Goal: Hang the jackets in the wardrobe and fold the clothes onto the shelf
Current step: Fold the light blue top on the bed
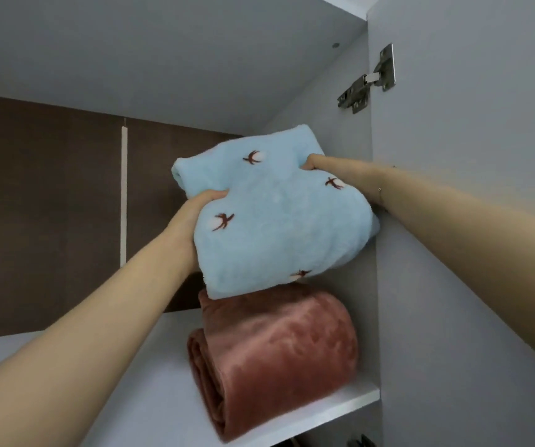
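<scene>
Folded blue fleece [279, 221] held between 2 hands: left hand [192, 221] grips left edge, right hand [321, 164] grips far corner. Below them, rust fleece [275, 356] on shelf [150, 391]. Soft, light, floppy; support both sides.

Both hands, left hand [192, 221] and right hand [327, 166], grip a folded light-blue garment [279, 221] above a folded rust-pink garment [275, 356] lying on the white wardrobe shelf [150, 382].

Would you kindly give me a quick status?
Left hand, right hand grip blue folded garment. Above pink folded blanket on shelf. Nothing blocking.
</scene>
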Tool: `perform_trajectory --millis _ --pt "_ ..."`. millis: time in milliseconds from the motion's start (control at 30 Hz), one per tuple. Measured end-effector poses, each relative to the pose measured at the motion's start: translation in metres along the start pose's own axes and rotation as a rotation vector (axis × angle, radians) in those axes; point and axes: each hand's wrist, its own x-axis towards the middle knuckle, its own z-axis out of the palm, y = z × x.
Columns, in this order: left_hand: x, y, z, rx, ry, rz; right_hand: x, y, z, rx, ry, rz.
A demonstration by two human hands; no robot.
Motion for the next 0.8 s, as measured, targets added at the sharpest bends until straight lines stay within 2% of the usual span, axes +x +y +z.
perform_trajectory --millis 33,100,133,200,300,433,500,567,600,667,700,767,800 --pt "-0.002 -0.012 -0.005 0.075 0.038 -0.098 0.002 0.009 0.004 -0.134 -0.003 0.087" --pt "-0.011 -0.039 -0.017 0.103 0.012 -0.376 0.006 0.031 0.023 -0.464 0.009 0.235" --pt "-0.018 -0.051 -0.02 0.101 0.003 -0.469 0.006 0.038 0.033 -0.654 0.029 0.247" --pt "-0.024 -0.068 -0.028 0.091 0.025 -0.518 0.006 0.042 0.047 -0.935 0.085 0.163" --pt "-0.02 -0.069 -0.028 0.084 0.041 -0.472 0.004 0.028 0.048 -0.892 0.135 -0.036" --pt "-0.016 -0.07 -0.028 0.054 0.056 -0.461 0.003 0.037 0.066 -0.927 -0.16 -0.085" --pt "-0.019 -0.075 -0.03 0.032 0.06 -0.478 0.009 0.053 0.077 -0.927 -0.199 -0.074" --pt "-0.019 -0.079 -0.033 0.02 0.111 -0.426 0.017 0.068 0.084 -0.919 -0.214 -0.062" --pt "-0.015 -0.081 -0.037 0.055 0.178 -0.342 0.021 0.073 0.087 -0.933 -0.231 -0.055" --pt "-0.01 -0.08 -0.042 0.288 0.404 -0.12 0.027 0.079 0.091 -0.929 -0.266 -0.032" --pt "-0.009 -0.075 -0.041 0.437 0.444 -0.002 0.03 0.081 0.092 -0.904 -0.278 -0.015" --pt "-0.005 -0.064 -0.029 0.639 0.371 0.138 0.034 0.083 0.091 -0.859 -0.279 0.021" --pt "-0.005 -0.063 -0.025 0.721 0.284 0.126 0.034 0.084 0.09 -0.858 -0.266 0.03"
